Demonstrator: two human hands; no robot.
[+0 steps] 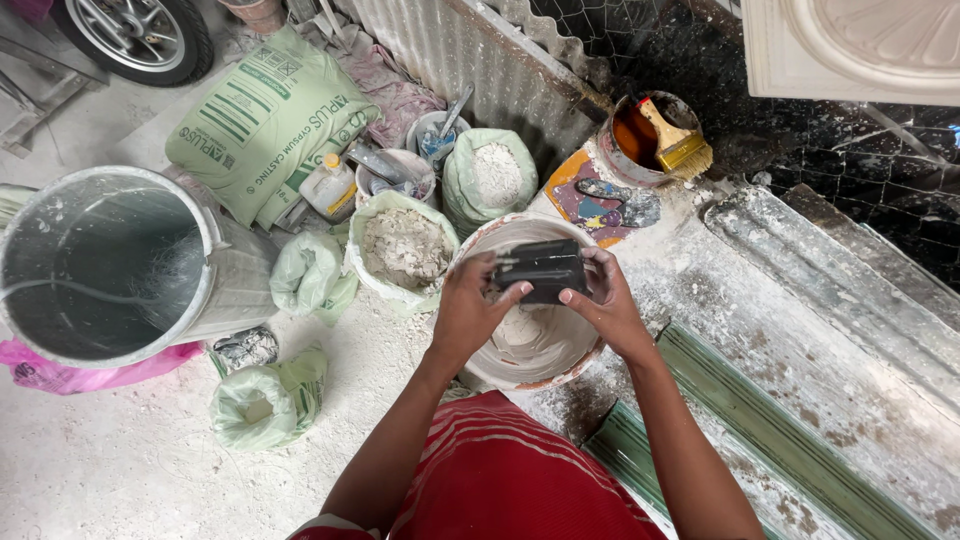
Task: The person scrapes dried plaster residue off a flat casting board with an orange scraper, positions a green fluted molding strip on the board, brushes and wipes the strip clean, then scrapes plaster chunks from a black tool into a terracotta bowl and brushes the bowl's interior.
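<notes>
- Block (pixel 543 270): dark and flat, held between both hands over the white bowl (pixel 560 360), which has plaster inside.
- Big grey bucket (pixel 105 265) stands far left, with tied green bags (pixel 268 405) near it.
- Open bags of powder (pixel 405 250) sit just left of the bowl.
- Left hand (pixel 470 310): fingers clamped on the block's left end.
- Right hand (pixel 605 300): fingers clamped on its right end.
- Brush (pixel 678 140) rests in an orange-stained tub (pixel 622 150) beyond.

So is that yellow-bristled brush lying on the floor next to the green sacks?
No, the brush stands propped in the tub of orange-brown liquid at the top, well away from the green sack.
</notes>
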